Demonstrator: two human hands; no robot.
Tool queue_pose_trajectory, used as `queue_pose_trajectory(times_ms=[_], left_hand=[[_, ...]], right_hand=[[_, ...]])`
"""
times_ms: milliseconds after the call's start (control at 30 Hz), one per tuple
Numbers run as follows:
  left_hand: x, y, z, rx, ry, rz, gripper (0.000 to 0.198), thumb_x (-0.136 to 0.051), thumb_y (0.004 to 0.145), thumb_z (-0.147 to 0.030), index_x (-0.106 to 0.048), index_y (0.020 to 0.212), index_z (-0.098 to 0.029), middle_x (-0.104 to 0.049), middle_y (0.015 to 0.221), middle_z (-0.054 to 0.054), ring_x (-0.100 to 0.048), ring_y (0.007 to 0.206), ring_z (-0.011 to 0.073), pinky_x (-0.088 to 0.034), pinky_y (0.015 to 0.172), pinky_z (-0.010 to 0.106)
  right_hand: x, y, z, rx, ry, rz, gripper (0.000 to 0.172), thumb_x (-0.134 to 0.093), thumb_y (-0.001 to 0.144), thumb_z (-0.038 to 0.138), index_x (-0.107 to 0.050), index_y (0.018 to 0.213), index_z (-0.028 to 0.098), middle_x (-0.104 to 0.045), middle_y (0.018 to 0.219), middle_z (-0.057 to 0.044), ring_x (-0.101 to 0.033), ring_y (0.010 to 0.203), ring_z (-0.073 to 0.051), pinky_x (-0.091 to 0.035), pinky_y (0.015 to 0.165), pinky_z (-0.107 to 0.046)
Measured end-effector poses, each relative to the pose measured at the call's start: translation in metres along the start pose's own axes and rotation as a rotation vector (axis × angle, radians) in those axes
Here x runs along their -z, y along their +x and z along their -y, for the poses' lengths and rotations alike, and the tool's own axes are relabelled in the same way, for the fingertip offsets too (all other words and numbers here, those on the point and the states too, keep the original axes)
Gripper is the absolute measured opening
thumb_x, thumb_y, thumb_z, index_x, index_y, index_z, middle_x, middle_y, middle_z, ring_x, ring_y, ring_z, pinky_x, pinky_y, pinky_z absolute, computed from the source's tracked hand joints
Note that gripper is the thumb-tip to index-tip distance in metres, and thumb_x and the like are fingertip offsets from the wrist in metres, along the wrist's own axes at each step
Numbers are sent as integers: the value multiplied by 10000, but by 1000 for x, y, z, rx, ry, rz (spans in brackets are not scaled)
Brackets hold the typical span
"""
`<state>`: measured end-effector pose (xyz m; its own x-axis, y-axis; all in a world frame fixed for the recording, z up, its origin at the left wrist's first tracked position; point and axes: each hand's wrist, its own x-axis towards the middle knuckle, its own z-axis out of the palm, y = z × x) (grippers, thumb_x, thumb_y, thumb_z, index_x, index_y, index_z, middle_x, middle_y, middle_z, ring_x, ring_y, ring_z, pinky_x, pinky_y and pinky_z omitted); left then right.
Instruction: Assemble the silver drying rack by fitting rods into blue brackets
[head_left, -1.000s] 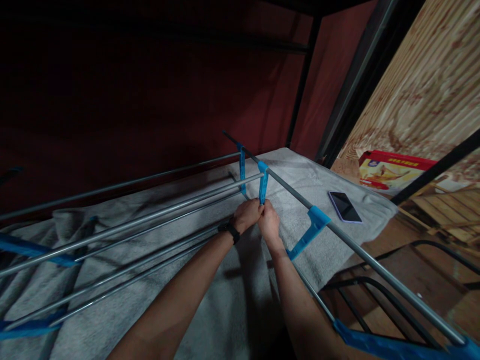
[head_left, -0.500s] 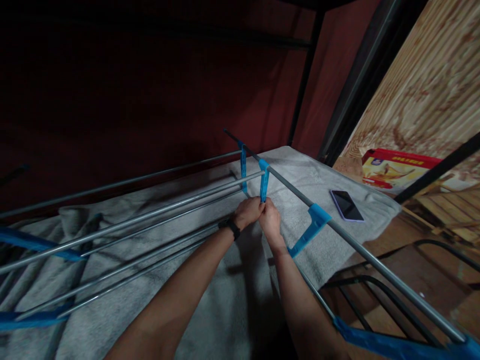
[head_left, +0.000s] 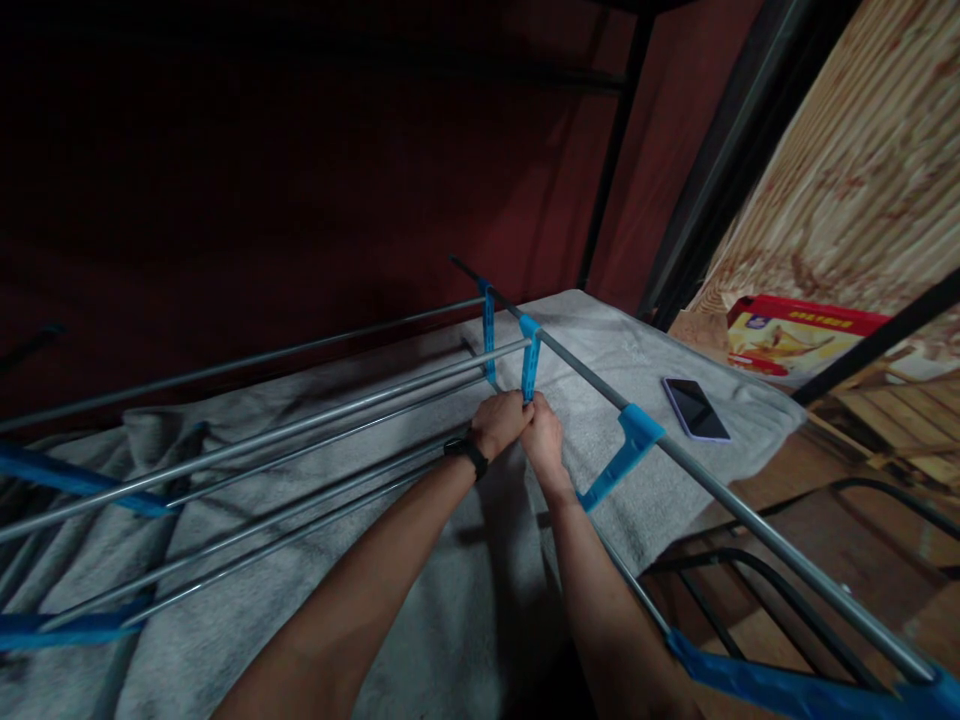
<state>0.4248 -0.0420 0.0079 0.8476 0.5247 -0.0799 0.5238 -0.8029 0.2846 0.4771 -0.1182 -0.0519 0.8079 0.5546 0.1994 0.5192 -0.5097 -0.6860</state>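
Observation:
A rack of grey metal rods (head_left: 315, 420) with blue plastic connectors lies across a grey towel (head_left: 450, 580). My left hand (head_left: 499, 423), with a black watch on its wrist, and my right hand (head_left: 544, 437) are pressed together, both closed round the lower end of an upright blue connector (head_left: 529, 365). That connector hangs from a long grey side rod (head_left: 720, 500). A second blue connector (head_left: 487, 330) stands just behind it, and a larger blue bracket (head_left: 626, 450) sits on the side rod to the right of my hands.
A dark phone (head_left: 695, 408) lies on the towel's right part. A red and yellow box (head_left: 795, 335) rests by a wooden board at right. Black metal frame posts (head_left: 720, 160) rise behind. A black wire frame (head_left: 750, 600) lies on the floor at lower right.
Both hands keep their grip on the blue connector. The view has drifted slightly; nothing else has visibly moved.

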Motion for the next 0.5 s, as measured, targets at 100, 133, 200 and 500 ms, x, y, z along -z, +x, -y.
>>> queue_pose_trajectory(times_ms=[100, 133, 200, 500], left_hand=[[-1, 0, 0, -46, 25, -52, 398, -363, 967, -400, -684, 1059, -184, -735, 1060, 131, -690, 1002, 256, -504, 838, 329], [-1, 0, 1, -52, 33, -60, 404, -355, 967, -401, -684, 1050, -182, -737, 1052, 132, -694, 991, 260, -507, 828, 335], [-2, 0, 2, -55, 48, -70, 422, -336, 970, -411, -682, 1049, -182, -738, 1044, 134, -697, 980, 261, -510, 820, 339], [-3, 1, 3, -66, 45, -80, 396, -346, 965, -399, -678, 1030, -195, -745, 1035, 114, -702, 973, 241, -506, 823, 321]], right_hand=[[-1, 1, -1, -2, 6, -4, 301, -373, 951, 222, -583, 1161, 170, -701, 962, -92, -615, 837, -210, -376, 707, -280], [-2, 1, -1, -2, 6, -7, 307, -371, 951, 220, -583, 1167, 169, -700, 962, -92, -614, 838, -210, -379, 710, -280], [-3, 0, -1, 3, 6, -23, 311, -369, 950, 217, -586, 1168, 172, -700, 974, -93, -614, 842, -206, -385, 719, -280], [-7, -1, -7, 43, 71, -67, 329, -367, 943, 220, -589, 1182, 176, -696, 1025, -96, -604, 854, -195, -393, 734, -276]])
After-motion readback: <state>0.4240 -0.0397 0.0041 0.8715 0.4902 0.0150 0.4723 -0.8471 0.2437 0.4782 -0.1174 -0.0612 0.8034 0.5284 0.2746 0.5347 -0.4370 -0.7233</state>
